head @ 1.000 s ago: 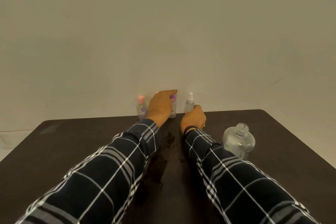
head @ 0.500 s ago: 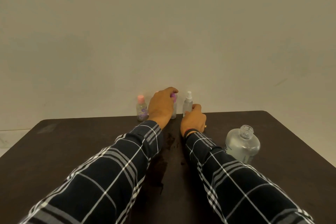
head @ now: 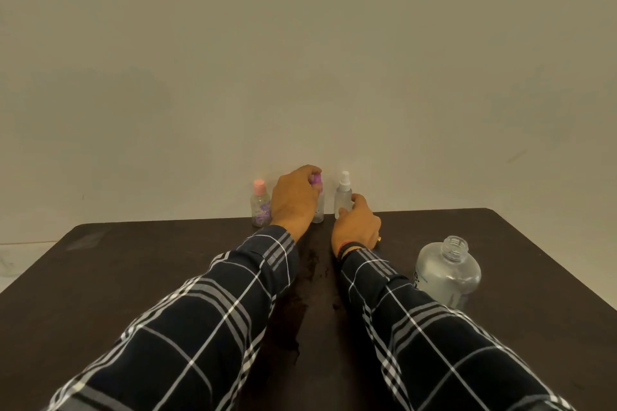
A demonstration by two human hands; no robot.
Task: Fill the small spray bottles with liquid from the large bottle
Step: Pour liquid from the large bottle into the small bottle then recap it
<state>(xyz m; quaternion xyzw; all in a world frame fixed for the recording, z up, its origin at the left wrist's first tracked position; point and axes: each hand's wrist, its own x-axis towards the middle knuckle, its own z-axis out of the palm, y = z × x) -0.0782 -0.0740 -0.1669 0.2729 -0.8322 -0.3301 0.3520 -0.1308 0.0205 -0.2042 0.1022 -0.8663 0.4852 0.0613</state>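
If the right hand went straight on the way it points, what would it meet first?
The right hand would meet the white spray bottle, which its fingers seem to hold; the wall looks close behind.

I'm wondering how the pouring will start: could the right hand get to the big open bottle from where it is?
Probably yes. The large bottle stands just right of the right sleeve, nothing between them, though the right hand grips the white-capped spray bottle and must release it first.
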